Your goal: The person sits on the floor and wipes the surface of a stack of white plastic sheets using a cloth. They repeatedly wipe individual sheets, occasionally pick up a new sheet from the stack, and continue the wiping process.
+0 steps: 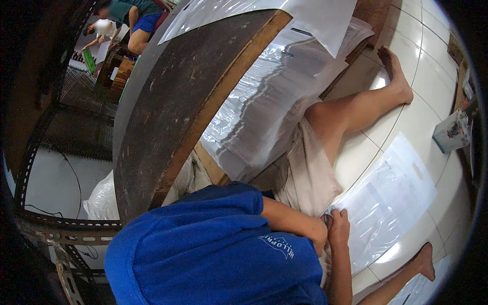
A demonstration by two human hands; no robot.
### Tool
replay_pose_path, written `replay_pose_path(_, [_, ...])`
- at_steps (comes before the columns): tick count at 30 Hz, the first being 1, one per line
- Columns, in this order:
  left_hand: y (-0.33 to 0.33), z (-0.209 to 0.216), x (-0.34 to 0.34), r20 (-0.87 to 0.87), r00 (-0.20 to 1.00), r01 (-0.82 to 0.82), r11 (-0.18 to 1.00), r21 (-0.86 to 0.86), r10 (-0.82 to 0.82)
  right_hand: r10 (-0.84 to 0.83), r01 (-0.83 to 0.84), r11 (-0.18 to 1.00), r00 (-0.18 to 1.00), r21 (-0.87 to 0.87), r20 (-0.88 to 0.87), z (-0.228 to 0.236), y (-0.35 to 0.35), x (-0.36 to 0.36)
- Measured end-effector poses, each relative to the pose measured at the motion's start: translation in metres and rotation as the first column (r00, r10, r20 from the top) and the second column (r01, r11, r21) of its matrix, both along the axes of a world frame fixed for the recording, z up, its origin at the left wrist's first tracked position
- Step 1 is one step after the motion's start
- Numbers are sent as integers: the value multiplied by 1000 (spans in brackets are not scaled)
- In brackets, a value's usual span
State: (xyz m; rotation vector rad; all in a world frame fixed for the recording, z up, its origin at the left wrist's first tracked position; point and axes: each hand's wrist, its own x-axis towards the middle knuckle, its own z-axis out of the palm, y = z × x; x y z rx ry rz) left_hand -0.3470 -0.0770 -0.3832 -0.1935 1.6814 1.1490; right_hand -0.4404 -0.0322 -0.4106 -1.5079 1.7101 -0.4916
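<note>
Head view: both hands [333, 226] pinch clear plastic bag [391, 198] corner.

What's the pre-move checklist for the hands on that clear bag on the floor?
1. Both hands on bag edge: left hand and right hand meet at the clear plastic bag near edge: ok.
2. Grip closed on the film: cannot tell, fingers bunched.
3. Bag lying flat on the tiled floor: ok.
4. Bag contents: cannot tell.
5. Small box apart from bag: ok.
</note>
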Motion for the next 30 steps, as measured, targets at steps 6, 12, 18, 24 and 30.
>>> replay_pose_path(6, [22, 0, 3, -22, 1000, -11, 971, -237, 6, -231, 196, 940, 968, -278, -99, -38, -74, -37])
replay_pose_path(12, [18, -38, -2, 54, 997, 52, 996, -75, -48, -426, 355, 879, 884, -318, -191, -36, -162, -104])
replay_pose_path(18, [-79, -28, -42, -586, 747, 240, 949, -203, -314, -571, 554, 800, 821, -231, -9, -45, -160, -129])
replay_pose_path(24, [-216, 2, -88, -708, 691, -487, 628, -607, -149, -592, 547, 733, 806, -404, 18, -39, -151, -122])
replay_pose_path(30, [-237, -48, -94, -702, 659, -395, 671, -628, -268, -491, 467, 869, 855, -163, -165, -20, -164, -98])
